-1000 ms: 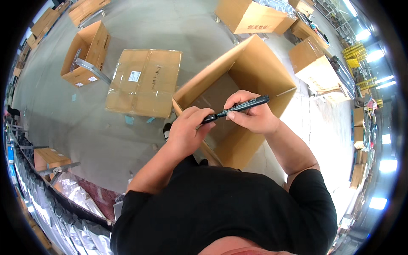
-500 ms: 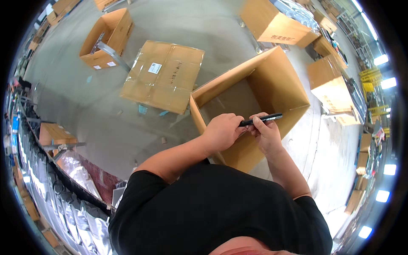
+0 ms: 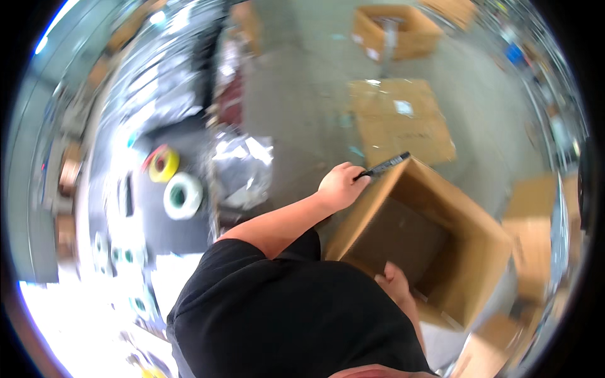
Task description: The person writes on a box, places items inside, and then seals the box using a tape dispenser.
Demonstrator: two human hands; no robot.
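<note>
My left hand [image 3: 342,187] is closed around one end of a black marker pen [image 3: 387,164]. The pen points up and to the right, its far end over the corner of a tall open cardboard box [image 3: 469,217]. Over the box's near side is my right hand [image 3: 396,283], its fingers curled in and its thumb raised. Whatever may be inside those fingers is hidden. The box stands on the floor just ahead of me and to the right, and its dark bottom shows.
A flattened cardboard carton [image 3: 403,120] lies beyond the box. Farther off stands another open carton [image 3: 409,41]. To the left, a dark worktable [image 3: 170,233] bears yellow tape [image 3: 164,165] and a white roll [image 3: 183,196]. More cartons [image 3: 529,233] stand at right.
My view has turned left, bringing the worktable in. My hands have separated: the left keeps the marker pen, while the right has let go of it and dropped nearer my body.
</note>
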